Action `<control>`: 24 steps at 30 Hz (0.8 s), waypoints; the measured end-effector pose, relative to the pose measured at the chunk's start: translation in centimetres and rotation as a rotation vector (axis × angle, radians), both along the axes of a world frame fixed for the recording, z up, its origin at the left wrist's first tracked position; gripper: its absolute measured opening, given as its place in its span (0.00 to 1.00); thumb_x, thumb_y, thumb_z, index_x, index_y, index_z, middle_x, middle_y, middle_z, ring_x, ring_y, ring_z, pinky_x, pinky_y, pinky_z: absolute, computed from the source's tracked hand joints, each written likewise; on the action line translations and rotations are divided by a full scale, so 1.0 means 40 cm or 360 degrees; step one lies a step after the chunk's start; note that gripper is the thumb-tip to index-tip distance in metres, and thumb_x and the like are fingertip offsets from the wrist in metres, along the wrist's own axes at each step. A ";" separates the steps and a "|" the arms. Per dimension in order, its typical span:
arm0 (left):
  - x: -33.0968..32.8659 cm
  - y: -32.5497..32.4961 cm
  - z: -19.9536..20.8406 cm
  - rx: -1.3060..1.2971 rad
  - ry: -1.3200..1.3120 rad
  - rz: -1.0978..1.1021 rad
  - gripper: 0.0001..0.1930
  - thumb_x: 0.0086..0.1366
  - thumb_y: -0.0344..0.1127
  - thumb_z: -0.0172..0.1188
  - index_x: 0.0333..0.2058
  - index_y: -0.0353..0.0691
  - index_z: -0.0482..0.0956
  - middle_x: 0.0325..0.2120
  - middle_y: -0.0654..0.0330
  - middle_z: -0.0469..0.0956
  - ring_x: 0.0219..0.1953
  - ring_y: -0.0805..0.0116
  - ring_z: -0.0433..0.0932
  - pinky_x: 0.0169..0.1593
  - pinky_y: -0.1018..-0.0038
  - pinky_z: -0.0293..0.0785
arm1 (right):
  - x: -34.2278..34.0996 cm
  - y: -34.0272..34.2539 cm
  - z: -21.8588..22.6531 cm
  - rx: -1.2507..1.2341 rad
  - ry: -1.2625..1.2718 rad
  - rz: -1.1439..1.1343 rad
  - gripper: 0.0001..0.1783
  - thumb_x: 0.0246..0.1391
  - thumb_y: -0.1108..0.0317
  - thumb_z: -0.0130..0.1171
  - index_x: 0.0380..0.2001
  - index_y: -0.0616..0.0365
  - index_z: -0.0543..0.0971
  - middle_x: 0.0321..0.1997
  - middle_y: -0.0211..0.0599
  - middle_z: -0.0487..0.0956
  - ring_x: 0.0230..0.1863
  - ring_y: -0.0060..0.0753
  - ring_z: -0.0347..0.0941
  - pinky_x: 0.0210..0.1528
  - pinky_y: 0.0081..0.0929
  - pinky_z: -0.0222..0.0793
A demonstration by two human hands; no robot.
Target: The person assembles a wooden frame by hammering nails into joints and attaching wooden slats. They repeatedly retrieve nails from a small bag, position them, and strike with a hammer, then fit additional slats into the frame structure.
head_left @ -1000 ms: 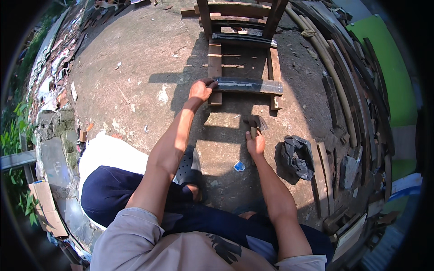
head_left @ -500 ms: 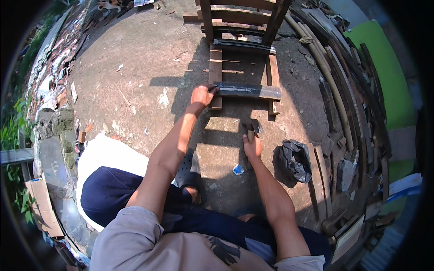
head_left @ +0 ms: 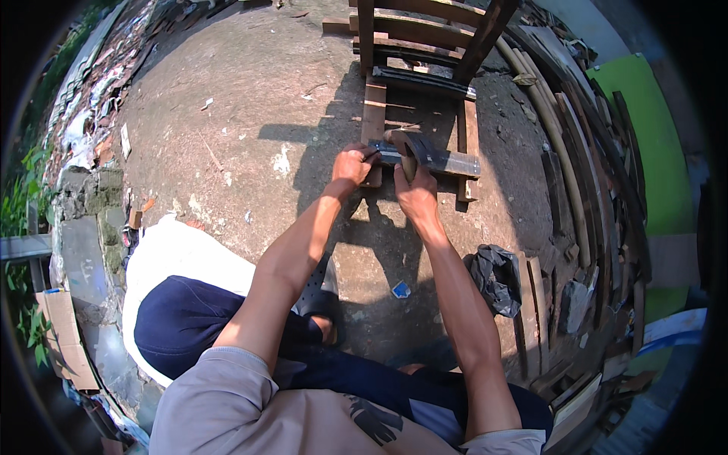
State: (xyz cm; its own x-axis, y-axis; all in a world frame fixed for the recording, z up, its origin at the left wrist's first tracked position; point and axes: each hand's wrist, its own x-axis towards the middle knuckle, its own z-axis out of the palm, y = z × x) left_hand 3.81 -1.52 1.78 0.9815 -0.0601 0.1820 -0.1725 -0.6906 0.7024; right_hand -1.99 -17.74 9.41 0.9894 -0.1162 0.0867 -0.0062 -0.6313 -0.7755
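A dark grey slat (head_left: pixel 455 163) lies across the two side rails of a wooden frame (head_left: pixel 373 114). My left hand (head_left: pixel 352 167) is at the slat's left end, its fingers pinched together against it; whatever is between the fingertips is too small to make out. Close beside it, my right hand (head_left: pixel 417 193) grips the wooden handle of a hammer (head_left: pixel 409 167). The hammer's dark head is over the left part of the slat and hides some of it. Whether the head touches the slat I cannot tell.
Upright slats (head_left: pixel 425 30) of the frame rise at the far end. A black plastic bag (head_left: pixel 497 280) lies to the right, beside loose boards (head_left: pixel 540 303) and long poles (head_left: pixel 557 144). A small blue piece (head_left: pixel 400 289) lies on the concrete ground (head_left: pixel 250 91). Rubble lines the left.
My right hand has lifted the hammer up and forward from near the ground to the slat's left end. My left hand stays at the slat's end. The view has shifted slightly.
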 end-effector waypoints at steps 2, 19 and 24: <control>0.003 0.001 -0.006 0.0022 -0.0057 -0.0020 0.11 0.58 0.41 0.64 0.37 0.45 0.85 0.35 0.55 0.82 0.40 0.52 0.80 0.44 0.62 0.76 | 0.015 0.011 -0.001 -0.0144 0.0197 -0.0005 0.21 0.56 0.58 0.57 0.43 0.66 0.72 0.31 0.64 0.78 0.36 0.68 0.75 0.34 0.53 0.71; 0.002 0.025 -0.046 -0.0048 -0.0229 -0.0100 0.10 0.56 0.35 0.63 0.37 0.43 0.85 0.38 0.54 0.81 0.43 0.52 0.79 0.48 0.63 0.75 | 0.062 0.021 0.034 -0.0372 0.0357 0.0182 0.24 0.53 0.61 0.55 0.50 0.62 0.67 0.31 0.66 0.78 0.36 0.68 0.75 0.40 0.55 0.71; 0.008 0.020 -0.039 -0.0004 -0.0187 -0.0104 0.11 0.57 0.37 0.62 0.38 0.46 0.85 0.37 0.57 0.82 0.41 0.54 0.80 0.46 0.64 0.76 | 0.061 0.021 0.027 -0.0427 0.0477 0.0198 0.21 0.53 0.61 0.56 0.46 0.61 0.67 0.31 0.66 0.78 0.37 0.69 0.75 0.40 0.55 0.71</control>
State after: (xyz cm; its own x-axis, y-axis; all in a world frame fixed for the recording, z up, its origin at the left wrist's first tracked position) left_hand 4.12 -0.72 0.22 0.9474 -0.1226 0.2956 -0.2982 -0.6733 0.6766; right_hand 0.46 -16.89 10.47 0.9805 -0.0065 -0.1963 -0.1173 -0.8209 -0.5590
